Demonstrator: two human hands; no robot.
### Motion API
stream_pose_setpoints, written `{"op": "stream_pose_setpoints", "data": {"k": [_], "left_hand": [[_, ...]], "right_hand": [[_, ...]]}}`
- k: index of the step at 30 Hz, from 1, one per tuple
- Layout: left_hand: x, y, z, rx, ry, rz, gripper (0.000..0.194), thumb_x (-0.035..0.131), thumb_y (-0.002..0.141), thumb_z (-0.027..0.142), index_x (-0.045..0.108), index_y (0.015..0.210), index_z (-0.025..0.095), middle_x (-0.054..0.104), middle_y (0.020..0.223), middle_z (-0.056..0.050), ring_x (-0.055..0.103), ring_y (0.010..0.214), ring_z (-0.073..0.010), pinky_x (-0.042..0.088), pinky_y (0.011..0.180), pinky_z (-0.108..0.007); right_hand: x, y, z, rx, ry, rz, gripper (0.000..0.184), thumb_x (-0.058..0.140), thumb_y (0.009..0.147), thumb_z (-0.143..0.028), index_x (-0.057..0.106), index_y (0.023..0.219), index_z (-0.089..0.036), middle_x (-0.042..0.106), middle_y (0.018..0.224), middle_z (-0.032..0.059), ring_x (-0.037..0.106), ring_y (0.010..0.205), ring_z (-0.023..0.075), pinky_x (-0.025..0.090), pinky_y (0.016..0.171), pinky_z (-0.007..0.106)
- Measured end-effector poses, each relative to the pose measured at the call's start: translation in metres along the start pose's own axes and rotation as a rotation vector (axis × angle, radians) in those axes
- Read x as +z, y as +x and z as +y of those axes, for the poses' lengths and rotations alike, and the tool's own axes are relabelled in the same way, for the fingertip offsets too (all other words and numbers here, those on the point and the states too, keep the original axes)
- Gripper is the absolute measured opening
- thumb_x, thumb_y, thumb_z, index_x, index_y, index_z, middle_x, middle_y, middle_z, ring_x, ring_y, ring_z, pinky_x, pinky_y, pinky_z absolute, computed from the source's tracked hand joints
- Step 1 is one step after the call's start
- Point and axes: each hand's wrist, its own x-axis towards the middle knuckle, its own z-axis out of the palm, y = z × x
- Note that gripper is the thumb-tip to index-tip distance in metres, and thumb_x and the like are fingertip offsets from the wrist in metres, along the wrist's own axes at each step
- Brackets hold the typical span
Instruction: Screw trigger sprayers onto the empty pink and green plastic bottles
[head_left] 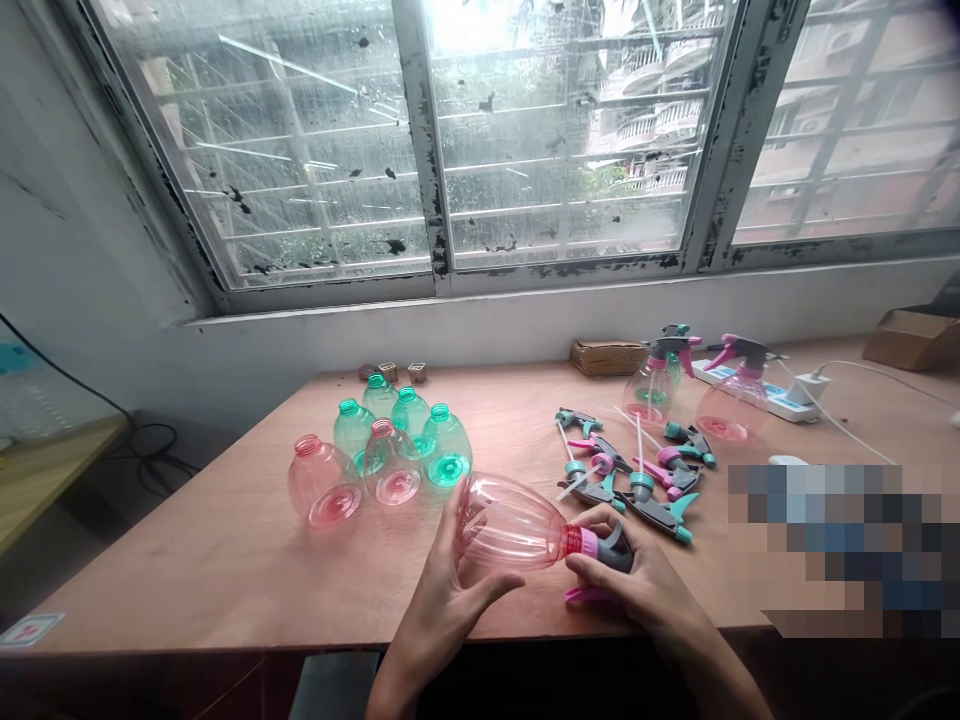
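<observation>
A clear pink spray bottle (pixel 514 520) lies sideways in the air above the table's front edge, its neck pointing right. My left hand (pixel 454 590) cups the bottle's base and underside, thumb stretched along the near side. My right hand (pixel 630 565) closes round a grey and pink spray head (pixel 600 547), whose pink collar sits at the bottle's red threaded neck. Whether the collar is fully screwed on, I cannot tell. Just beyond my right hand lie several loose spray heads (pixel 660 515) with dip tubes. Left of my hands stand open pink bottles (pixel 322 485) and green bottles (pixel 448 447).
Bottles with spray heads fitted (pixel 733 400) stand at the back right, by a white power strip (pixel 772 392) with cables. A flat brown box (pixel 607 357) rests near the wall, and a cardboard box (pixel 911 338) at the far right. Part of the right side is blurred out.
</observation>
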Motion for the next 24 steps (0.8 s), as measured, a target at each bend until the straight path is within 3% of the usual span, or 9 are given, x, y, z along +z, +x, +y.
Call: {"op": "stream_pose_setpoints", "data": {"k": [5, 10, 16, 21, 24], "left_hand": [[-0.002, 0.002, -0.006, -0.005, -0.007, -0.003, 0.098, 0.081, 0.083, 0.047, 0.026, 0.163, 0.03, 0.04, 0.165, -0.012, 0.041, 0.152, -0.0359, 0.033, 0.126, -0.049], [-0.002, 0.003, -0.012, 0.088, 0.058, 0.006, 0.083, 0.075, 0.09, 0.04, 0.03, 0.16, 0.04, 0.033, 0.17, -0.003, 0.04, 0.152, -0.033, 0.031, 0.127, -0.05], [-0.002, 0.0, -0.006, 0.04, 0.04, 0.002, 0.103, 0.084, 0.082, 0.042, 0.021, 0.163, 0.036, 0.03, 0.171, -0.006, 0.037, 0.153, -0.0321, 0.03, 0.128, -0.046], [-0.003, 0.0, -0.004, -0.004, 0.005, 0.018, 0.097, 0.082, 0.083, 0.047, 0.028, 0.162, 0.031, 0.038, 0.167, -0.009, 0.043, 0.149, -0.0355, 0.037, 0.124, -0.047], [-0.003, 0.0, -0.005, 0.06, 0.05, -0.001, 0.092, 0.081, 0.084, 0.042, 0.03, 0.161, 0.037, 0.03, 0.172, -0.005, 0.039, 0.153, -0.0343, 0.033, 0.127, -0.046]], "right_hand": [[-0.004, 0.001, 0.002, -0.001, -0.048, -0.034, 0.043, 0.086, 0.078, -0.055, 0.065, 0.093, -0.02, 0.065, 0.069, -0.0031, 0.066, 0.06, 0.0177, 0.064, 0.061, 0.034], [-0.007, 0.003, 0.003, -0.042, -0.039, -0.014, 0.043, 0.085, 0.078, -0.056, 0.064, 0.091, -0.021, 0.066, 0.065, -0.0029, 0.063, 0.059, 0.0175, 0.06, 0.061, 0.032], [-0.004, 0.002, 0.004, -0.024, -0.056, -0.002, 0.046, 0.087, 0.075, -0.057, 0.066, 0.093, -0.021, 0.065, 0.07, -0.0026, 0.063, 0.061, 0.0175, 0.063, 0.062, 0.035], [-0.002, 0.001, 0.002, 0.008, -0.044, -0.019, 0.046, 0.089, 0.074, -0.055, 0.068, 0.093, -0.019, 0.064, 0.075, -0.0022, 0.063, 0.063, 0.0168, 0.067, 0.063, 0.037], [-0.003, 0.001, 0.001, 0.023, -0.052, -0.028, 0.045, 0.087, 0.076, -0.056, 0.067, 0.094, -0.019, 0.064, 0.071, -0.0029, 0.067, 0.062, 0.0184, 0.067, 0.063, 0.037]]}}
